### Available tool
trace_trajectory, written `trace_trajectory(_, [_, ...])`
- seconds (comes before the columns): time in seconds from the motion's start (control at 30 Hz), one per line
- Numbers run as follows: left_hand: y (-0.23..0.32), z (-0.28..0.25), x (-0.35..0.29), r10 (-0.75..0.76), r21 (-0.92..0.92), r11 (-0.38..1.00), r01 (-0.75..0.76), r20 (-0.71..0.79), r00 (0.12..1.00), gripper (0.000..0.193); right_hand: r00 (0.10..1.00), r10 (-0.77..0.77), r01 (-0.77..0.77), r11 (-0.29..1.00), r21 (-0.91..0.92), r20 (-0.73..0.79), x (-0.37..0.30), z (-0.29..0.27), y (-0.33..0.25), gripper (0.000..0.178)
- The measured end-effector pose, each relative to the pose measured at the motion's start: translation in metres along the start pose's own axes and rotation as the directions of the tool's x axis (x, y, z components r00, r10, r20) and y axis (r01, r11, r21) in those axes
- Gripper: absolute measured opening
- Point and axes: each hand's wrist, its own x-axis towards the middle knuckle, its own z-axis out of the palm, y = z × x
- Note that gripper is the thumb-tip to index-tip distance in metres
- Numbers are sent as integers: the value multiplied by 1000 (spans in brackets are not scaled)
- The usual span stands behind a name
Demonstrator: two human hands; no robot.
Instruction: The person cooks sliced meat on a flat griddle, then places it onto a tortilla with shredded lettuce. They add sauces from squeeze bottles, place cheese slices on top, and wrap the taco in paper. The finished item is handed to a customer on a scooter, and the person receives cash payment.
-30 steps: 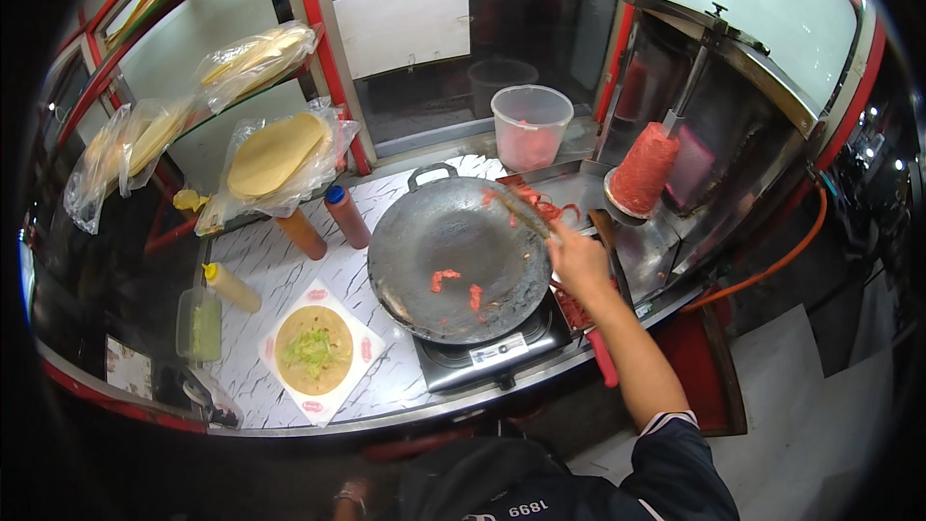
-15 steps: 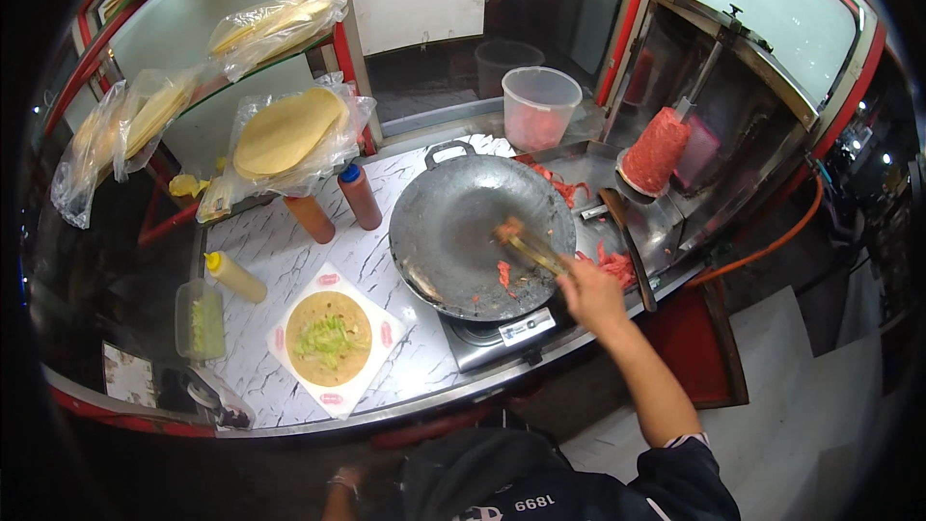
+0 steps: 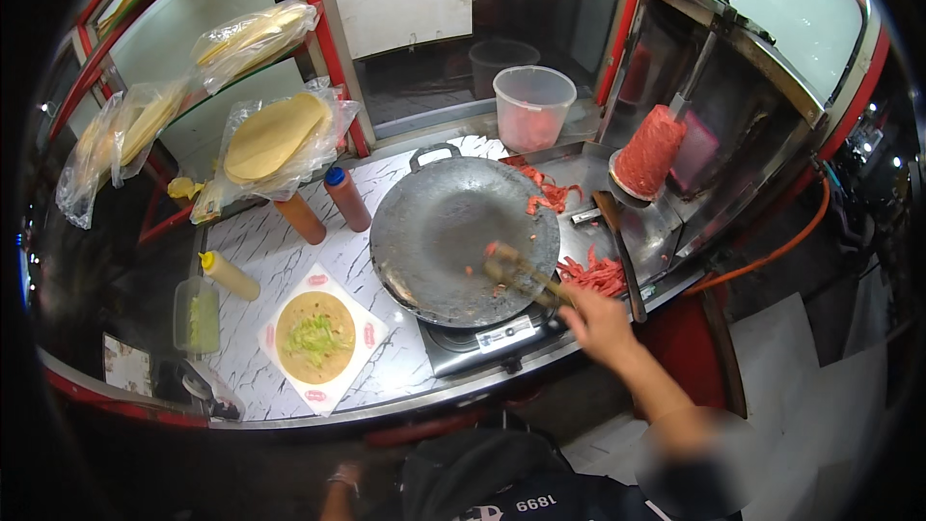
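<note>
**Right hand grips the tongs, tips down in the wok!**

Take the wok as our clock. Nearest us, down at seven o'clock, the left hand hangs low in the shadow below the counter; whether it's open or closed, I can't tell. The right hand is out at four, fingers closed around the tongs, whose heads sit inside the wok on its four-o'clock side, with a reddish bit at one tip!

At eight o'clock, a round flatbread lies flat on square white paper, shredded greens piled on its middle. Under the wok, the stove pokes out at six. Swing to just past three: red meat strips heap beside the rim, a long dark tool alongside them.

Over at nine stands an orange squeeze bottle; towards ten, a red one with a blue cap. Farther off at one, a clear bucket holds something reddish, and at two a red meat cone rises on its spit. Away at ten, stacked flatbreads rest on clear plastic.
</note>
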Motion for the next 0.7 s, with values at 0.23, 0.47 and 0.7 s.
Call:
trace_trajectory(0.23, [57,9,-8,-64,-60,996,68,70,995,39,989,-19,-9,982,-191,-145,85,-17,108,41])
trace_trajectory(0.47, [103,16,-16,-25,-113,993,36,97,995,41,981,-171,177,982,-60,88,55,2,12,41])
trace_trajectory(0.7, [112,39,-20,-62,-78,993,86,270,961,53,999,-19,14,991,-132,-35,76,-17,66,38])
